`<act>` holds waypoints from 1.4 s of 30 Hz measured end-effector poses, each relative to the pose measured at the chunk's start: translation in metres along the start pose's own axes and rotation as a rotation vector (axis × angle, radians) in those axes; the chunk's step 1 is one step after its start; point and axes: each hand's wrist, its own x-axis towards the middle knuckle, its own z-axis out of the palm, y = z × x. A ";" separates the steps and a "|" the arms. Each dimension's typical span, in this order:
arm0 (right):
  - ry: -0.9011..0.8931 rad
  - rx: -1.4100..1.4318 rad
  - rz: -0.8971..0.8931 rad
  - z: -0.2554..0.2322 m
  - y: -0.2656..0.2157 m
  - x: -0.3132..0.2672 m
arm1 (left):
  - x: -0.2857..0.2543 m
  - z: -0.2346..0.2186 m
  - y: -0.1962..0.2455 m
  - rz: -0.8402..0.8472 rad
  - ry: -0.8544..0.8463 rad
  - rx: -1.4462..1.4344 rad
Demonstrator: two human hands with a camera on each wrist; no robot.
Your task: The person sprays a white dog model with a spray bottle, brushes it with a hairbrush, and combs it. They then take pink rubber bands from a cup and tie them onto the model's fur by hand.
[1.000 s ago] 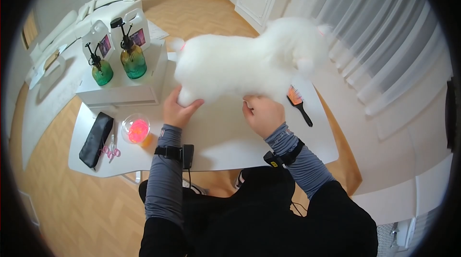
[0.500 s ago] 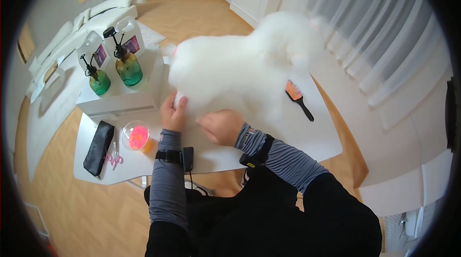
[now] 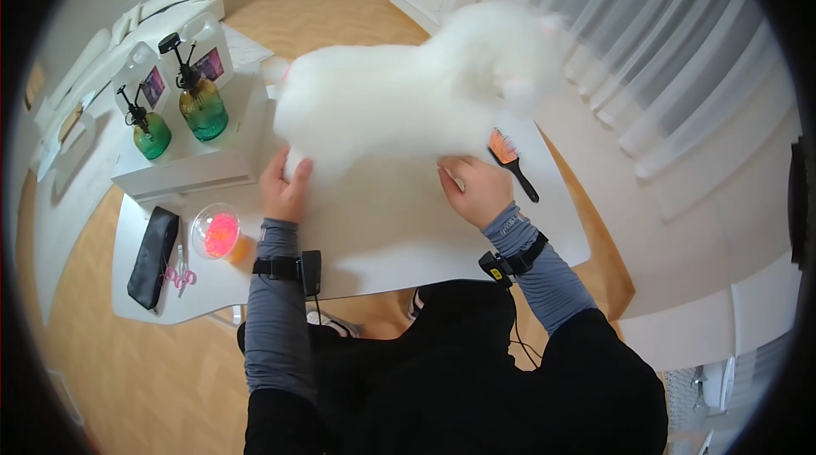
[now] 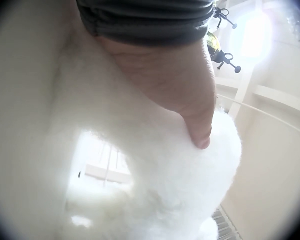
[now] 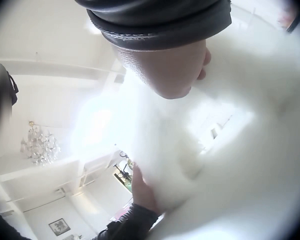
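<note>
A white fluffy dog-shaped figure (image 3: pixel 365 98) stands on the white table (image 3: pixel 382 242), its head end at the right in the head view. My left hand (image 3: pixel 285 191) grips its rear leg low down, thumb on the near side, other fingers largely hidden. The left wrist view shows the thumb of that left hand (image 4: pixel 165 75) against white fur (image 4: pixel 190 175). Below the belly, toward the front legs, is my right hand (image 3: pixel 478 191) with curled fingers close to the fur; whether anything is pinched in them cannot be seen. The right wrist view shows this right hand (image 5: pixel 160 70) beside blurred fur.
An orange-padded brush (image 3: pixel 514 166) lies to the right. At the left are a black pouch (image 3: pixel 154 258), pink-handled scissors (image 3: pixel 179 272) and a clear bowl with pink contents (image 3: pixel 221 234). Green-amber spray bottles (image 3: pixel 202 113) stand on a white box (image 3: pixel 187 170).
My right hand went left toward the rear leg, then back right to below the belly. My left hand keeps to the rear leg. The head view has shifted slightly.
</note>
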 end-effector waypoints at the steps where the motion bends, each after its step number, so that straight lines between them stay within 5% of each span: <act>1: -0.074 -0.007 0.020 -0.003 0.008 -0.007 | 0.000 0.001 0.002 0.010 0.019 0.012; 5: -0.258 -0.032 0.115 -0.011 0.032 -0.032 | 0.000 0.001 0.002 -0.034 0.011 0.018; 10: -0.470 0.421 0.249 -0.041 0.052 -0.022 | 0.001 -0.001 -0.001 -0.031 0.002 -0.012; 13: -0.252 0.683 0.243 -0.048 0.063 -0.007 | 0.001 -0.003 -0.010 -0.068 0.011 -0.010; 20: -0.193 1.026 0.427 -0.044 0.078 0.037 | 0.000 -0.004 -0.001 -0.034 0.019 0.086; 23: -0.388 0.974 0.468 -0.024 0.112 0.031 | 0.000 -0.002 -0.003 -0.035 0.055 0.042; 25: -0.351 0.937 0.370 -0.001 0.135 0.016 | 0.000 0.000 0.002 -0.025 0.070 0.074; 34: -0.578 0.334 0.254 -0.006 0.131 -0.014 | 0.000 -0.003 -0.007 -0.064 0.039 -0.020; 37: -0.718 0.433 0.192 -0.031 0.120 0.000 | 0.000 -0.003 -0.004 -0.042 0.032 0.006; 41: -0.462 0.568 0.150 -0.061 0.076 0.026 | 0.001 -0.004 -0.002 -0.074 0.022 -0.019; 42: -0.307 0.663 0.270 -0.061 0.066 0.031 | 0.000 -0.004 0.002 -0.076 0.021 0.001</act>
